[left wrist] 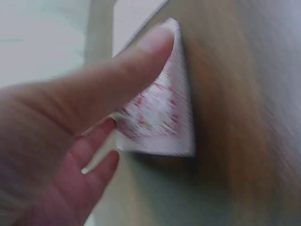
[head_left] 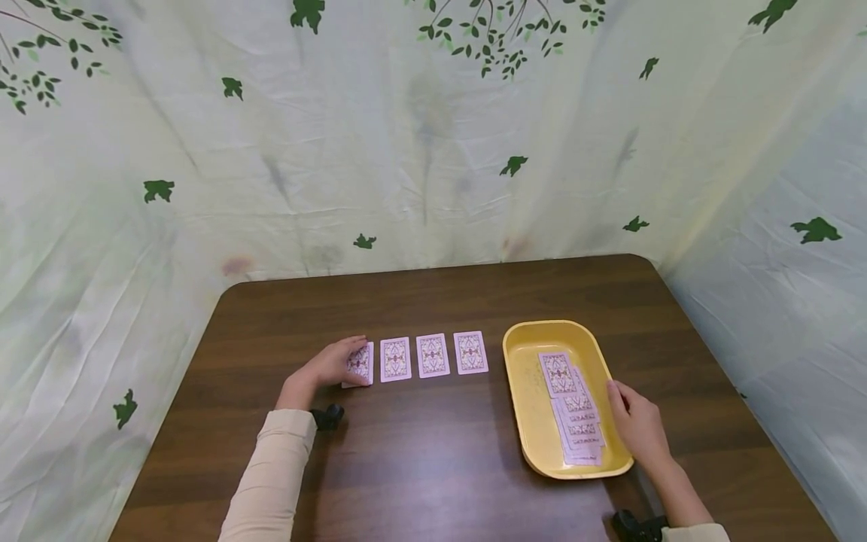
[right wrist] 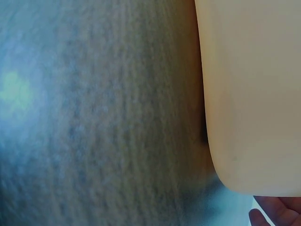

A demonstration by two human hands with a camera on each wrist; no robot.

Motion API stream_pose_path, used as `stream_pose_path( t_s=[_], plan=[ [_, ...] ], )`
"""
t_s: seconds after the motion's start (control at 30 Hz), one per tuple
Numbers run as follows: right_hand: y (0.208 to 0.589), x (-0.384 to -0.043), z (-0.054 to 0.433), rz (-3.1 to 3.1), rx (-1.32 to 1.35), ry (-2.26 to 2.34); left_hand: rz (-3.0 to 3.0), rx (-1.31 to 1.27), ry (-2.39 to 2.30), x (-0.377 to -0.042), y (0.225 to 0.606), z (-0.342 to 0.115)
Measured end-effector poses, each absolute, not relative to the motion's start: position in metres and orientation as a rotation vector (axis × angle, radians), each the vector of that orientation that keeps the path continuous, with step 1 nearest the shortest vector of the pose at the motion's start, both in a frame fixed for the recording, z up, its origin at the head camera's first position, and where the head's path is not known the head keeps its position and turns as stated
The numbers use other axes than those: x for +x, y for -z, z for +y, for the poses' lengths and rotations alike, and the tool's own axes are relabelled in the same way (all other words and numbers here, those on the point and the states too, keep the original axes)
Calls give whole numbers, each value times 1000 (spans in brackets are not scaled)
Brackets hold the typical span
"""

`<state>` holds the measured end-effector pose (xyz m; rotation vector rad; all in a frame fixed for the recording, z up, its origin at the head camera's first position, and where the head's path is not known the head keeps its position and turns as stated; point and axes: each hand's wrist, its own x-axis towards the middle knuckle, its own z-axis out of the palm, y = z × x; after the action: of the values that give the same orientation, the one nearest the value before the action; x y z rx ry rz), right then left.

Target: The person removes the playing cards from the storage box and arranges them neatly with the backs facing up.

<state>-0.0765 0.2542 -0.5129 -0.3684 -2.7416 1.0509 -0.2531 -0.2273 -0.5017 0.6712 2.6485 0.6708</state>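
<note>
Pink-backed card (head_left: 360, 363) at nine o'clock in the row (head_left: 433, 356), and we see the left hand (head_left: 332, 363) pinching it, sleeve (head_left: 274, 470) slanted toward seven; we spot the right hand (head_left: 640, 425) gripping the yellow tray (head_left: 528, 376) at three.

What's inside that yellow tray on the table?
Inside the yellow tray lie overlapping patterned cards, backs up. The card farthest from the person shows its whole back. Others are partly covered, so their number can't be told; their undersides are hidden.
</note>
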Motion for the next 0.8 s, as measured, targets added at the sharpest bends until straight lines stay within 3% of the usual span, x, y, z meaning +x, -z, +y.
stream_pose_path(
  t_s=[0.17,0.43,0.8],
  plan=[
    [514,-75,255,-2744,-381,-1067,2671,698,-727,-247,478,-190],
    [516,-75,255,-2737,-374,-1059,2708,925,-814,-234,442,-96],
    [515,-78,257,-2721,-355,-1074,2567,1270,-751,-207,451,17]
  ],
)
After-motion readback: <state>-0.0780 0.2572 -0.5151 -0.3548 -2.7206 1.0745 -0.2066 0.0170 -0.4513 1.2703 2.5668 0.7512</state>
